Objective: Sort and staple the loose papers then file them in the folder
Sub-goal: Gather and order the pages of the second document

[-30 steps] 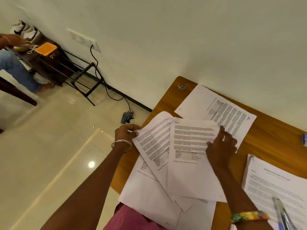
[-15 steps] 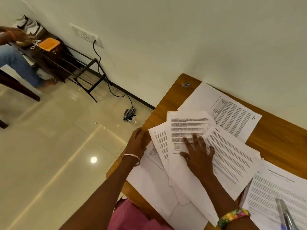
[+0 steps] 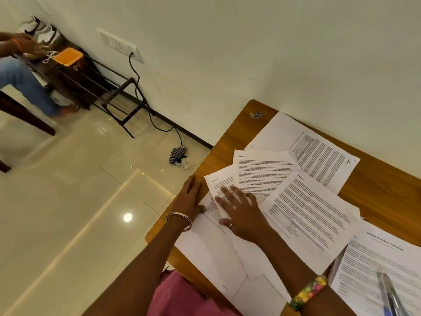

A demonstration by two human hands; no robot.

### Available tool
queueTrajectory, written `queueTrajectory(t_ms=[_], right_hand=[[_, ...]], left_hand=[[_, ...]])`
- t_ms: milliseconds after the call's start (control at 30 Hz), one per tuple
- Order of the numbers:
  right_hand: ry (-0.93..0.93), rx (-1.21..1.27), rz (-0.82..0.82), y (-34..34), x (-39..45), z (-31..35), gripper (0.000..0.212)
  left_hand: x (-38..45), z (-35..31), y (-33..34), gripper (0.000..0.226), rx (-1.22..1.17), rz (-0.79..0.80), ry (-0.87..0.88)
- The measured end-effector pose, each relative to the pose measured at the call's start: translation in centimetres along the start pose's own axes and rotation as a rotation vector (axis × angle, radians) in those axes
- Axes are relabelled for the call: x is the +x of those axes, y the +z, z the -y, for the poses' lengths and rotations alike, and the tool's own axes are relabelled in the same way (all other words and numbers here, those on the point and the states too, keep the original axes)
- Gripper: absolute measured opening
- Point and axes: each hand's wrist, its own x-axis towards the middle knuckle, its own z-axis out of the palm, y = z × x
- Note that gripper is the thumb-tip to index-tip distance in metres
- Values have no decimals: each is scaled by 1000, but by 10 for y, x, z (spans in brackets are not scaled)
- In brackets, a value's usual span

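Several loose printed papers lie fanned and overlapping on the wooden table. My right hand lies flat with spread fingers on the middle sheets, blurred by motion. My left hand rests flat at the table's left edge, touching the leftmost sheets. One more printed sheet lies further back near the wall. At the right a separate sheet carries a metallic stapler-like tool, cut off by the frame's edge. No folder is in view.
The table stands against a white wall. A small sticker marks its far corner. On the tiled floor to the left lie a checked cloth and a black cable. A seated person and a metal rack are at far left.
My right hand has slid left across the sheets, from the right side of the pile to its middle-left. My left hand let go of the sheets' edge and now lies flat.
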Motion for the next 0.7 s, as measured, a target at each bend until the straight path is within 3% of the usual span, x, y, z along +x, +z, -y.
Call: queueTrajectory(t_ms=[33, 100, 267, 400, 533, 700], right_hand=[[-112, -51, 62, 5, 0, -1, 65], [-120, -117, 137, 8, -2, -10, 64], [260, -66, 167, 0, -9, -36, 65], [340, -44, 65, -1, -5, -33, 56], [359, -8, -53, 1, -1, -15, 58], [239, -29, -60, 21, -10, 8, 63]], left_hand=[[0, 0, 0, 92, 0, -15, 1], [1, 0, -1, 89, 15, -28, 3], [-2, 0, 7, 85, 44, -85, -9], [-4, 1, 8, 73, 65, -100, 16], [-16, 7, 15, 69, 410, -136, 258], [-29, 2, 25, 73, 490, -129, 108]])
